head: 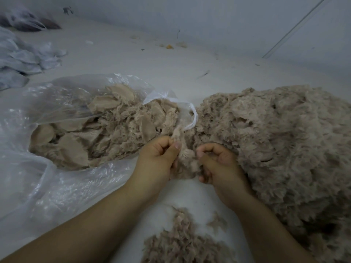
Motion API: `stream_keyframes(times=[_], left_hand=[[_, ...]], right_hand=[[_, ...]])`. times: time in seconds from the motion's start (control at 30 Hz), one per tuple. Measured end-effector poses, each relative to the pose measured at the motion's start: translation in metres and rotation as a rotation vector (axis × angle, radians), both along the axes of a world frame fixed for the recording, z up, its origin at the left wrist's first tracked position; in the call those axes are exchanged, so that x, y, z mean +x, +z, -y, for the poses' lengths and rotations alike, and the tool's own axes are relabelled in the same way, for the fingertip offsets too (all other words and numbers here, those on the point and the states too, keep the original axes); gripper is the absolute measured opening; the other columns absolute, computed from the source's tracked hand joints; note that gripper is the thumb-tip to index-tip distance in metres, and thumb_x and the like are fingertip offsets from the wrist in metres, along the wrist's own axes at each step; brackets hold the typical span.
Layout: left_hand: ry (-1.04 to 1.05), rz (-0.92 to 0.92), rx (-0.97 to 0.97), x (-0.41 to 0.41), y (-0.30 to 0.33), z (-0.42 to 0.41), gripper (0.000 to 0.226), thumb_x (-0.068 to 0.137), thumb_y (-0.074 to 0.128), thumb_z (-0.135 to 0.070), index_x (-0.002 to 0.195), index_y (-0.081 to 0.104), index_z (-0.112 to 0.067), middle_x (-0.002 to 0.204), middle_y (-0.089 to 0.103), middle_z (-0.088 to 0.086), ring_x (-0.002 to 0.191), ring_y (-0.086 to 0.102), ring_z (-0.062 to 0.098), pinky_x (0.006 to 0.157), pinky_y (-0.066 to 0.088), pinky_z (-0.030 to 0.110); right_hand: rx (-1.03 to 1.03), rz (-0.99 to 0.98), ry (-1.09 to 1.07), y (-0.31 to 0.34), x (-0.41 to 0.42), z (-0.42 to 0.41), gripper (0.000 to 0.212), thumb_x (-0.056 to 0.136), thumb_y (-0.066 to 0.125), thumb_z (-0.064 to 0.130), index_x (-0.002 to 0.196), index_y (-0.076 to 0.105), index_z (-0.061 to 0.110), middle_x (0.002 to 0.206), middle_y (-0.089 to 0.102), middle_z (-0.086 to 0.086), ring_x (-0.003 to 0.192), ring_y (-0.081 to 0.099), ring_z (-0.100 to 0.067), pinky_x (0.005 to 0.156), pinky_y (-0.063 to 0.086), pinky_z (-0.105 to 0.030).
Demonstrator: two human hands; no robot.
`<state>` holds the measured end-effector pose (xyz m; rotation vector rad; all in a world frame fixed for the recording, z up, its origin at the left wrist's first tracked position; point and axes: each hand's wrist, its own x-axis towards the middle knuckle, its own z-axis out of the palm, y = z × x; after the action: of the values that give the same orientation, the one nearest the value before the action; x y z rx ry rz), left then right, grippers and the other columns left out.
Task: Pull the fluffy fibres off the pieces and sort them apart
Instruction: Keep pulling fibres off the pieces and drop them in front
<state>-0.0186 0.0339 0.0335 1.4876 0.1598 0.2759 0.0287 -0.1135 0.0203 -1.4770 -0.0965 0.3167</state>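
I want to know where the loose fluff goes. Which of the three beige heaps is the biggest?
The heap on the right, beside the right hand. It dwarfs the small heap near the forearms and the pieces in the plastic bag.

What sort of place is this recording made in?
Probably a small textile sorting workshop: a clear plastic bag of beige fabric pieces, a big beige fluffy fibre heap, and pale worktop.

To your left, a plastic bag [38, 114] holds pieces [106, 130]; a fibre heap [284, 149] lies right; loose fibres [182, 243] lie nearest you.
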Motion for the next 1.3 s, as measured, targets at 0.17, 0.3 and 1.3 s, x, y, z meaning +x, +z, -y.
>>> stream_keyframes(times=[0.17, 0.3, 1.3], left_hand=[[0.112, 0.104, -0.023, 0.003, 0.003, -0.006, 0.034, 0.101, 0.048, -0.019, 0.068, 0.048, -0.008, 0.057, 0.044, 0.013, 0.044, 0.036, 0.015, 0.041, 0.031, 0.024], [-0.043, 0.06, 0.022, 0.002, -0.004, 0.002, 0.031, 0.102, 0.047, -0.02, 0.084, 0.051, 0.005, 0.064, 0.052, 0.019, 0.051, 0.047, 0.025, 0.045, 0.037, 0.029], [-0.037, 0.516, 1.061, -0.001, -0.008, 0.003, 0.031, 0.085, 0.049, -0.008, 0.11, 0.068, -0.009, 0.084, 0.064, 0.004, 0.072, 0.059, 0.017, 0.06, 0.049, 0.029]], right_hand=[[-0.068, 0.024, 0.019, -0.005, 0.002, 0.002, 0.033, 0.09, 0.063, 0.001, 0.065, 0.068, 0.022, 0.053, 0.051, 0.004, 0.046, 0.047, -0.003, 0.045, 0.045, -0.019], [-0.073, 0.092, 0.049, -0.002, -0.002, 0.002, 0.026, 0.09, 0.06, -0.001, 0.087, 0.07, 0.023, 0.064, 0.061, -0.005, 0.054, 0.058, -0.01, 0.046, 0.046, -0.021], [0.109, 0.027, 0.053, -0.001, -0.005, 0.0, 0.037, 0.095, 0.054, 0.031, 0.063, 0.07, 0.019, 0.053, 0.046, -0.005, 0.05, 0.045, -0.016, 0.045, 0.045, -0.024]])
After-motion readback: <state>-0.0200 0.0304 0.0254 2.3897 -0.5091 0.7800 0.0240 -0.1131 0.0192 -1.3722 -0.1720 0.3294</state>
